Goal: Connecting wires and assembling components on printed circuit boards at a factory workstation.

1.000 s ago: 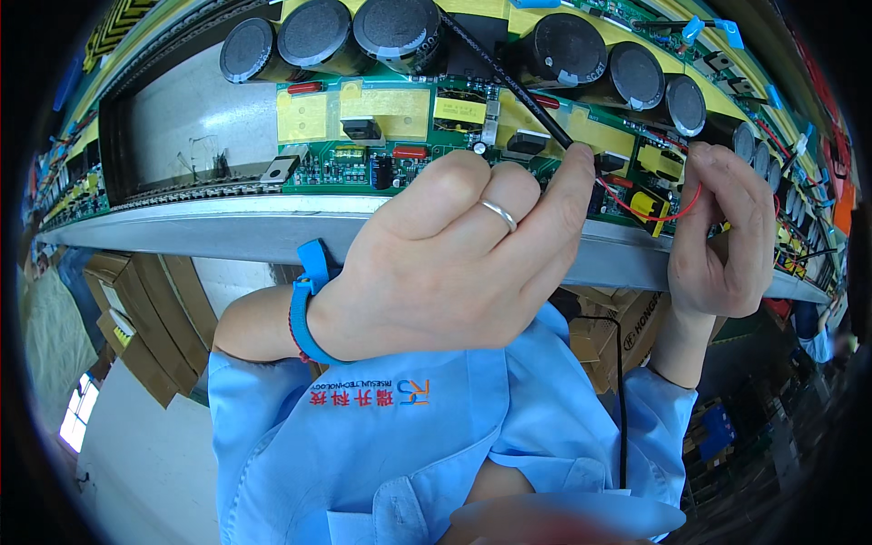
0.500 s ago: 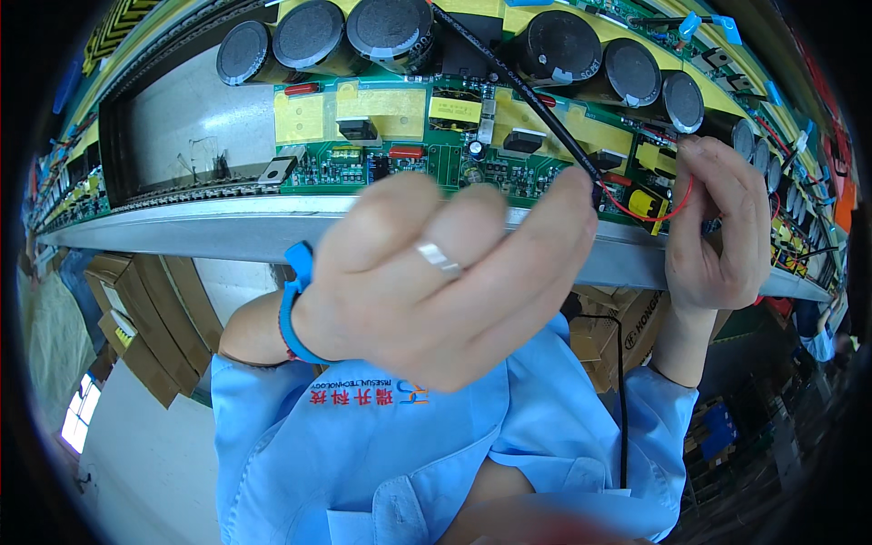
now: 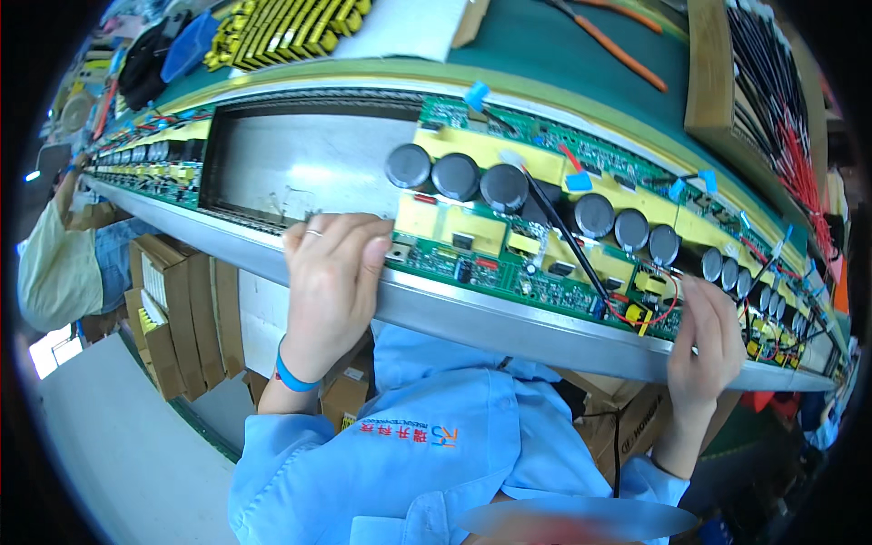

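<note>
A long green circuit board [image 3: 509,313] with round black capacitors [image 3: 504,188] and yellow insulating sheets lies in a metal-railed track. At its left end, my left hand [image 3: 327,272] curls over the front metal rail [image 3: 509,328], thumb by the board's corner. A thick black cable [image 3: 563,230] slants over the board and passes into a thin red wire loop [image 3: 647,322]. My right hand [image 3: 707,341] is at the loop's right side, fingertips pinched on the red wire; the exact contact is partly hidden. Beside the loop sits a yellow transformer [image 3: 639,313].
Beyond the track lie orange-handled pliers [image 3: 622,54], a cardboard box [image 3: 708,86] of black and red wires, and rows of yellow parts [image 3: 282,34]. Cardboard boxes [image 3: 186,318] stand below the track at left. Another person's sleeve [image 3: 59,259] shows at far left.
My left hand has moved from over the board's middle to the rail at its left end. The right hand stays by the red wire. The view has shifted, showing more of the bench.
</note>
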`<action>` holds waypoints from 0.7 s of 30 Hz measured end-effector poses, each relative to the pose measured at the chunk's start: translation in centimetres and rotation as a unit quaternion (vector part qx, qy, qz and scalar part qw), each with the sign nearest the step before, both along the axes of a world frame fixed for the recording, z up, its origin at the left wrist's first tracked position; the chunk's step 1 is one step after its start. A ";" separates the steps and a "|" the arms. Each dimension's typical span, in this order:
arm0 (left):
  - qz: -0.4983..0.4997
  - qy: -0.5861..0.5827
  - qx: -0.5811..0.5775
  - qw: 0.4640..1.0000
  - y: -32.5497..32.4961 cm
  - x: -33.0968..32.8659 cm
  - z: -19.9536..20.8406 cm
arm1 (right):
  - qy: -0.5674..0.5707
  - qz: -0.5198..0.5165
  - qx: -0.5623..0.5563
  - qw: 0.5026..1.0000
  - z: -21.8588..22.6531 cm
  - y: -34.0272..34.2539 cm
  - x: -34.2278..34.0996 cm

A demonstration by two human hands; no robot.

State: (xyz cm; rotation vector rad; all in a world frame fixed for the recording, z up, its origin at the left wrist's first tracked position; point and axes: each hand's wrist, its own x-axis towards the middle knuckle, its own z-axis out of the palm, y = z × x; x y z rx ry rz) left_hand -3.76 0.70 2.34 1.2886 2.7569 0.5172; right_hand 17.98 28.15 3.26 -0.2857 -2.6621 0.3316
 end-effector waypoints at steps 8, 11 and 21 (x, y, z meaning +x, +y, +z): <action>-0.074 0.017 0.015 0.997 -0.6 -0.4 0.0 | 0.002 -0.037 0.146 0.989 3.5 7.9 0.3; -0.114 -0.005 0.019 0.993 0.8 -0.7 0.6 | -0.036 -0.087 0.175 0.980 4.5 12.2 -3.1; -0.122 0.070 -0.019 0.990 1.3 -3.1 2.0 | -0.203 -0.163 0.112 0.959 -1.1 27.1 -8.5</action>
